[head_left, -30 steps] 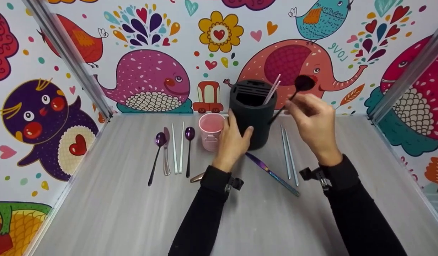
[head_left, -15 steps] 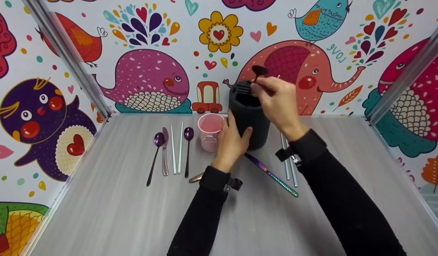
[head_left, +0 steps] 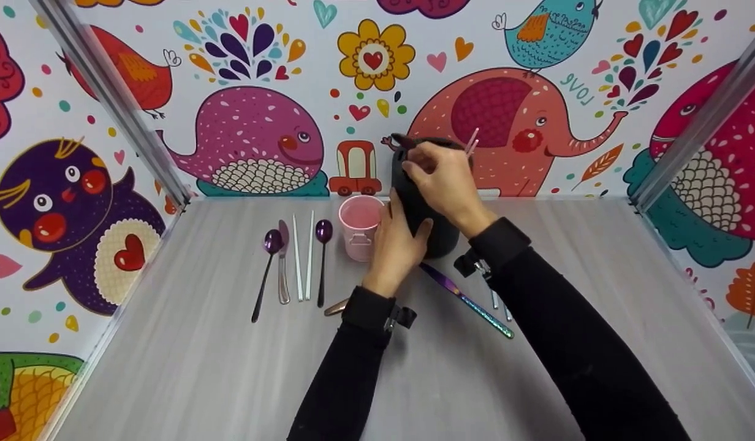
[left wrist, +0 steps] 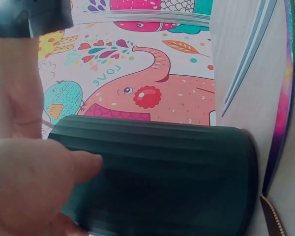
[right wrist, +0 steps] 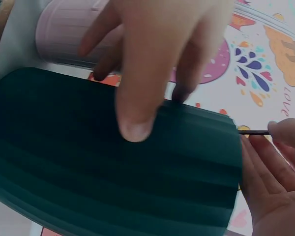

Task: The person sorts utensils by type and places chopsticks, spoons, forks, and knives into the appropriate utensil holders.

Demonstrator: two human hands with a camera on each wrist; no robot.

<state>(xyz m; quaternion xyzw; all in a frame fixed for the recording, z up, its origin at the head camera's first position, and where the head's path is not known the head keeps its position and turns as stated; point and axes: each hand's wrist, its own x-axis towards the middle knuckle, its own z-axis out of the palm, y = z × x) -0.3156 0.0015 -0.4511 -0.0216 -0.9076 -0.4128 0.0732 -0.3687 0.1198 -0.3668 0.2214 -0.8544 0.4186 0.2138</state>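
A dark ribbed utensil holder [head_left: 442, 242] stands upright near the back wall. My left hand [head_left: 397, 248] grips its left side, thumb toward the front. My right hand [head_left: 446, 184] is over the holder's top and pinches a dark spoon [head_left: 402, 140], bowl up, at the left part of the top. In the right wrist view, the thin spoon handle [right wrist: 255, 132] runs from the fingertips to the holder's top end. Its lower end is hidden inside. Pale pink sticks [head_left: 472, 142] poke out of the holder's right side.
Left of the holder stands a pink cup [head_left: 360, 236]. Farther left lie two purple spoons [head_left: 272, 242], a knife [head_left: 283, 269] and white chopsticks [head_left: 303, 263]. A rainbow knife [head_left: 469, 301] lies in front, beside a partly hidden brown-gold handle [head_left: 336, 307]. Bluish chopsticks [left wrist: 248, 56] lie to the right.
My right hand has carried the spoon leftward from the holder's right side to the left part of its top, and lowered it. My left hand has stayed on the holder.
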